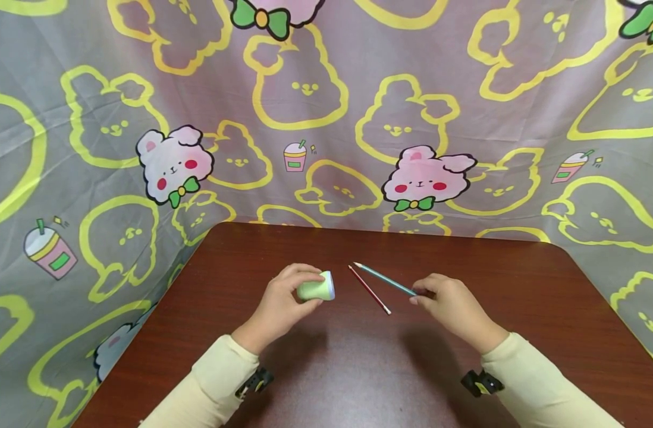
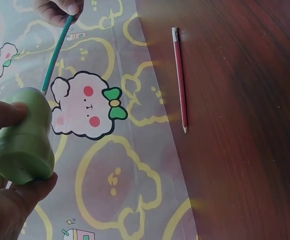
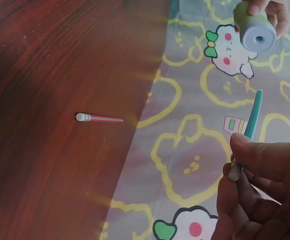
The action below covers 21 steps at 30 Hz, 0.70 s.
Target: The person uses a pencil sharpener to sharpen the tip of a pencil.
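Observation:
My left hand (image 1: 281,306) grips a small green pencil sharpener (image 1: 314,289) between thumb and fingers, above the table. In the right wrist view its pale end shows a round hole (image 3: 259,38). My right hand (image 1: 457,309) pinches a teal pencil (image 1: 385,278) near its back end, the pale point directed left and away from me. In the head view that point is apart from the sharpener. A red pencil (image 1: 370,290) with a white eraser lies on the table between the hands; neither hand touches it.
The dark brown wooden table (image 1: 380,368) spreads under both hands. A grey curtain (image 1: 326,71) with yellow bear outlines and rabbit faces hangs behind it and along its sides. Both forearms wear pale sleeves (image 1: 540,374), with black straps (image 1: 482,383) at the wrists.

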Each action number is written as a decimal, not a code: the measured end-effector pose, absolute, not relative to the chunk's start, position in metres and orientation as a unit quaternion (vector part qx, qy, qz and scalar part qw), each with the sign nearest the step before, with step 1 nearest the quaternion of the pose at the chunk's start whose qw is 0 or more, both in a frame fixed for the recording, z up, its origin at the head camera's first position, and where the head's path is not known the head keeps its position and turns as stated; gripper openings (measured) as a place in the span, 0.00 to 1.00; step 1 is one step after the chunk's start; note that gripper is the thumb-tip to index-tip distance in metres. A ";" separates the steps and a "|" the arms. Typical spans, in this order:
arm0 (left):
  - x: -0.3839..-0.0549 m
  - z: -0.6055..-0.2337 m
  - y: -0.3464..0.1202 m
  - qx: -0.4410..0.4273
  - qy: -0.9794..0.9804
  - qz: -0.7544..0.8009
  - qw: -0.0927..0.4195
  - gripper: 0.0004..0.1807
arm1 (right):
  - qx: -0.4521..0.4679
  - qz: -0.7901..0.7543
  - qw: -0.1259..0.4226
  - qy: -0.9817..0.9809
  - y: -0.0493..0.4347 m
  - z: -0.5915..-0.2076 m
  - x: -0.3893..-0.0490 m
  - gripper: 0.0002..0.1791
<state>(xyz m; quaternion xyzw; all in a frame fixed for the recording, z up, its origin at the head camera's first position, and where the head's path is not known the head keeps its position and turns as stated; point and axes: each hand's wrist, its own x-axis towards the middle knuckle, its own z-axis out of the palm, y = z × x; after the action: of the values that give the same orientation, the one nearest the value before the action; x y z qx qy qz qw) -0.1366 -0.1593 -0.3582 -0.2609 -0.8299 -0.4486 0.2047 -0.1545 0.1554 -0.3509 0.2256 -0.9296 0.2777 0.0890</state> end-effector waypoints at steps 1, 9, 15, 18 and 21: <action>-0.137 -0.359 -0.159 -0.262 -0.831 -0.447 0.203 0.20 | 0.223 0.282 0.084 -0.929 0.156 -0.352 -0.155 0.07; -0.135 -0.361 -0.159 -0.267 -0.834 -0.437 0.207 0.21 | 0.192 0.310 0.047 -0.930 0.158 -0.356 -0.158 0.06; -0.135 -0.363 -0.158 -0.268 -0.838 -0.427 0.207 0.23 | 0.167 0.317 0.029 -0.933 0.158 -0.358 -0.161 0.07; -0.136 -0.364 -0.158 -0.266 -0.841 -0.425 0.205 0.23 | 0.159 0.318 0.023 -0.934 0.159 -0.359 -0.163 0.08; -0.136 -0.366 -0.158 -0.264 -0.843 -0.423 0.201 0.24 | 0.154 0.319 0.022 -0.935 0.160 -0.362 -0.166 0.08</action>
<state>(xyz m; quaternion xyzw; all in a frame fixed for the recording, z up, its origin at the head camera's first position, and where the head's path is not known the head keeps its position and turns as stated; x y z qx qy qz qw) -0.1364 -0.1576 -0.3656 -0.2640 -0.8431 -0.4233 0.2009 -0.1656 0.1596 -0.3620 0.1535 -0.9350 0.3191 0.0219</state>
